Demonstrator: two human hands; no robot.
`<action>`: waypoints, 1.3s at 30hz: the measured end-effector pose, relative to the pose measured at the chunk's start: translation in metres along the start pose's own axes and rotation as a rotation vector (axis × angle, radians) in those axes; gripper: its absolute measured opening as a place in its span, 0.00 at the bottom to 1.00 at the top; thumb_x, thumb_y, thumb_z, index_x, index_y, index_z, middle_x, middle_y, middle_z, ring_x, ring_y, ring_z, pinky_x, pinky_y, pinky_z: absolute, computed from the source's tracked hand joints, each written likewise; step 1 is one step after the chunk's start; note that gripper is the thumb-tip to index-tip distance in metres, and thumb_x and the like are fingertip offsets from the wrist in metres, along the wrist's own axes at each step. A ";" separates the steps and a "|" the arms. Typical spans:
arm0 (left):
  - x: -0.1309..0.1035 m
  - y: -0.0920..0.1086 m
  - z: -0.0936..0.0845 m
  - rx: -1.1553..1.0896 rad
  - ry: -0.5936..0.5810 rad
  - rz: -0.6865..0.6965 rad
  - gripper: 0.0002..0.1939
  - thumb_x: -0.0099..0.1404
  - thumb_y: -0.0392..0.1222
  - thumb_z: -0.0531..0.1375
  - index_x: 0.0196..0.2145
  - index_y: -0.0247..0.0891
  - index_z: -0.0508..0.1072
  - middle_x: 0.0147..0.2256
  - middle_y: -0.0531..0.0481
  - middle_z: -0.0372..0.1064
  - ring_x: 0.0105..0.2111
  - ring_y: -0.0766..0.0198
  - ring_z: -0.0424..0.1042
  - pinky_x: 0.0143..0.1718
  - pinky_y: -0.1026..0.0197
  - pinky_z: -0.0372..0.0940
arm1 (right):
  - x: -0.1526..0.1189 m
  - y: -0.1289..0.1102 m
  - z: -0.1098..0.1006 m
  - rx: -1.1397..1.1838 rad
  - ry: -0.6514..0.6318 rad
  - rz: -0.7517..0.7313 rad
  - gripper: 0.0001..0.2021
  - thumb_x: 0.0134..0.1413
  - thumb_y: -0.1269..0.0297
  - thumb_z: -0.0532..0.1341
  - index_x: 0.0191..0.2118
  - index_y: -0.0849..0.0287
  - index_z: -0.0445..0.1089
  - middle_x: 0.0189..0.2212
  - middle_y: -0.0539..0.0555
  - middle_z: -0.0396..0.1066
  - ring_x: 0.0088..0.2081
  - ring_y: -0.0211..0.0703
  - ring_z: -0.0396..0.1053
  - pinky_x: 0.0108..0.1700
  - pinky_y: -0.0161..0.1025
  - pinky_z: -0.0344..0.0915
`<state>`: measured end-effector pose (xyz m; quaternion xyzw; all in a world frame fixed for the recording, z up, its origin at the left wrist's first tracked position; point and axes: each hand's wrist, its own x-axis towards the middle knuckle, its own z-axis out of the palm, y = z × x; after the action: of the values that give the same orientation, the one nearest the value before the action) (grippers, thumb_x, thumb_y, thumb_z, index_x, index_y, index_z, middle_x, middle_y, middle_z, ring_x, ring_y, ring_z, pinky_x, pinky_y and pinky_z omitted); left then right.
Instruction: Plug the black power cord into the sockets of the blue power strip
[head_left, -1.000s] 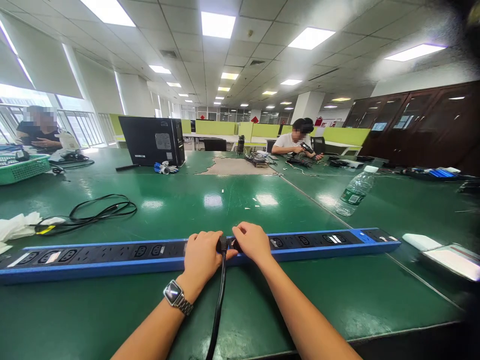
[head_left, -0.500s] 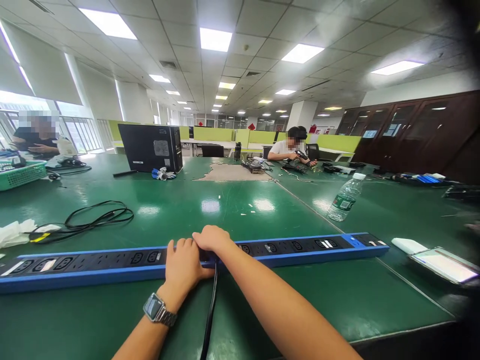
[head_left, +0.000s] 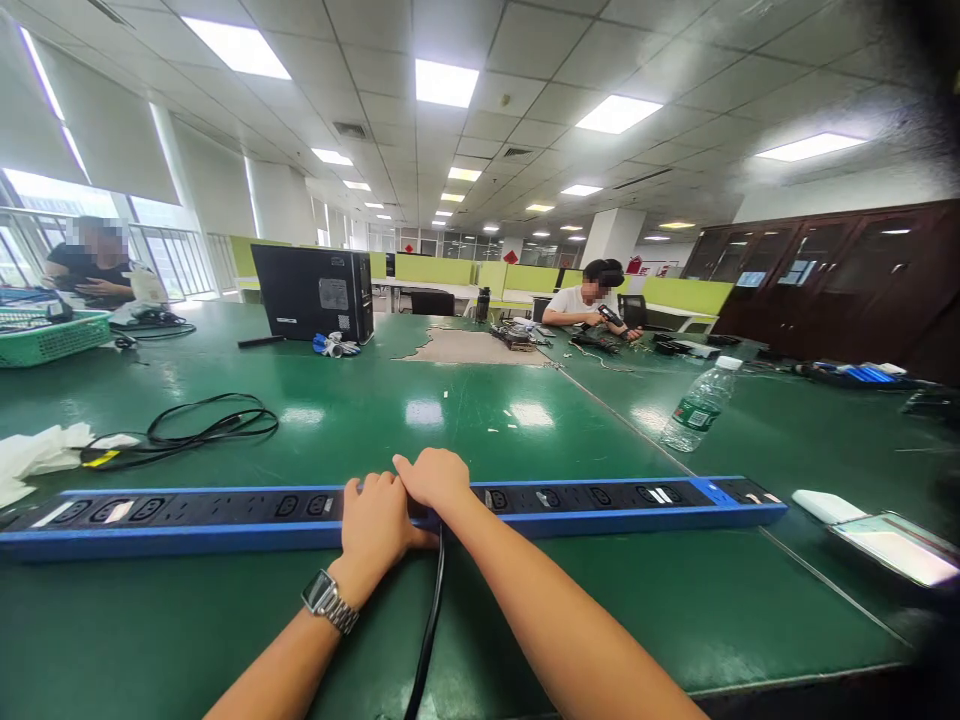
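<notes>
Nearest, a black cable (head_left: 429,640) runs up the green worktop (head_left: 645,600) to the 2 bare hands at the middle of a long blue-and-black power strip (head_left: 585,520), which lies flat across the worktop. The left hand (head_left: 375,515), with a watch (head_left: 321,592) on its wrist, rests over the strip, thumb by the near edge. The right hand (head_left: 437,478) bends over just beside it, the 2 touching. Fingers hide what each grip closes on, so I cannot tell how wide either is. Right of the strip lies a lit phone (head_left: 900,548). Beyond the strip are a looped black cord (head_left: 214,425) at left and 1 tilted clear bottle (head_left: 701,405) at right. Farther off stand a black computer case (head_left: 300,292) and 2 seated people.
</notes>
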<state>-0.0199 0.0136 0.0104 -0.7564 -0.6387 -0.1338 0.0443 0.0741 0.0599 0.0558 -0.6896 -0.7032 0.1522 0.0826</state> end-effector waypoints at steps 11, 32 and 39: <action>0.001 -0.001 0.003 -0.022 0.031 0.006 0.29 0.48 0.56 0.67 0.43 0.34 0.74 0.40 0.40 0.75 0.45 0.47 0.70 0.52 0.45 0.54 | -0.005 0.000 0.002 -0.022 0.065 -0.030 0.29 0.63 0.48 0.47 0.44 0.66 0.78 0.44 0.68 0.77 0.48 0.57 0.74 0.47 0.45 0.69; -0.001 -0.002 0.001 -0.015 0.061 0.063 0.30 0.50 0.62 0.64 0.43 0.37 0.74 0.40 0.40 0.74 0.45 0.45 0.69 0.53 0.44 0.54 | 0.023 0.019 0.003 0.082 -0.118 -0.003 0.32 0.61 0.42 0.45 0.43 0.63 0.77 0.45 0.64 0.77 0.45 0.53 0.76 0.42 0.41 0.70; 0.001 -0.002 0.003 -0.042 0.059 0.051 0.31 0.49 0.62 0.65 0.45 0.37 0.74 0.40 0.39 0.74 0.46 0.44 0.69 0.54 0.44 0.52 | 0.012 0.011 -0.005 -0.025 -0.078 -0.033 0.33 0.60 0.40 0.47 0.47 0.63 0.76 0.49 0.68 0.74 0.52 0.58 0.71 0.50 0.48 0.66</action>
<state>-0.0216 0.0155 0.0072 -0.7690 -0.6147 -0.1681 0.0505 0.0860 0.0726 0.0552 -0.6723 -0.7191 0.1689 0.0491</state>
